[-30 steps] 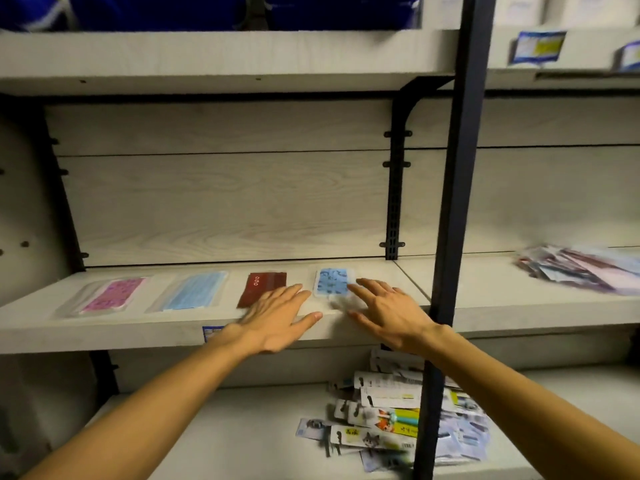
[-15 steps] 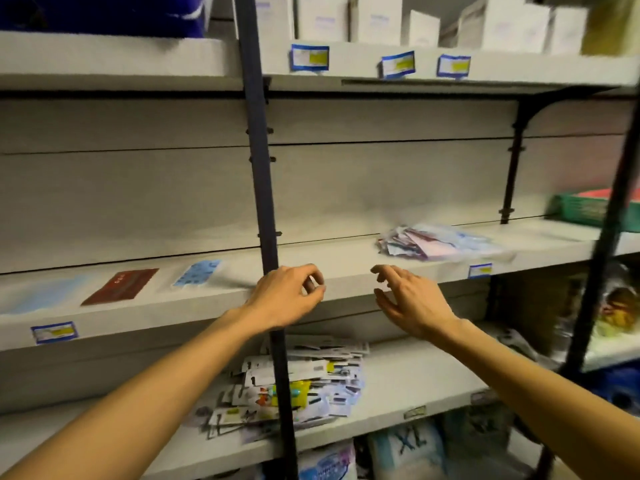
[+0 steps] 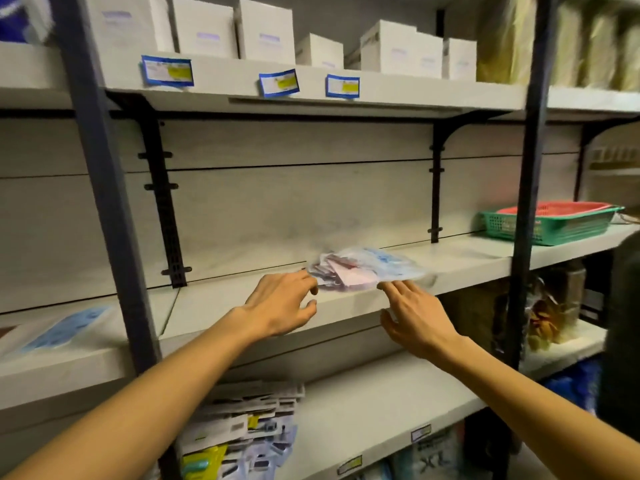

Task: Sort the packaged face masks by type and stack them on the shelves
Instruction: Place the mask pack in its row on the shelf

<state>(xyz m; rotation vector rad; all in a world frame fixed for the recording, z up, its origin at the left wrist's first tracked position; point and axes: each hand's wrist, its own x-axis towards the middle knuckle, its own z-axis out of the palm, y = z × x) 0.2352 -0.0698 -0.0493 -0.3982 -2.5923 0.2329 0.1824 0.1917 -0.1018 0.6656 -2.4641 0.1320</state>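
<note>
Left hand fingers spread loose, tips touching the 9 o'clock edge of the blurred pile of pink and blue plastic-wrapped face masks. Right hand fingers apart, tips touching the pile's 5 o'clock edge; neither grips. Pile lies on the pale wooden middle shelf. Green plastic basket sits at 3 o'clock, well apart.

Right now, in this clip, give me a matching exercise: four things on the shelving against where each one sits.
Things:
1. white boxes
2. green basket
3. loose pile of masks
4. carded packets

Places:
A. lower shelf, under the left arm
B. top shelf
C. middle shelf, between the left hand and right hand
D. middle shelf, far right

Pairs: 1-B, 2-D, 3-C, 4-A
</note>
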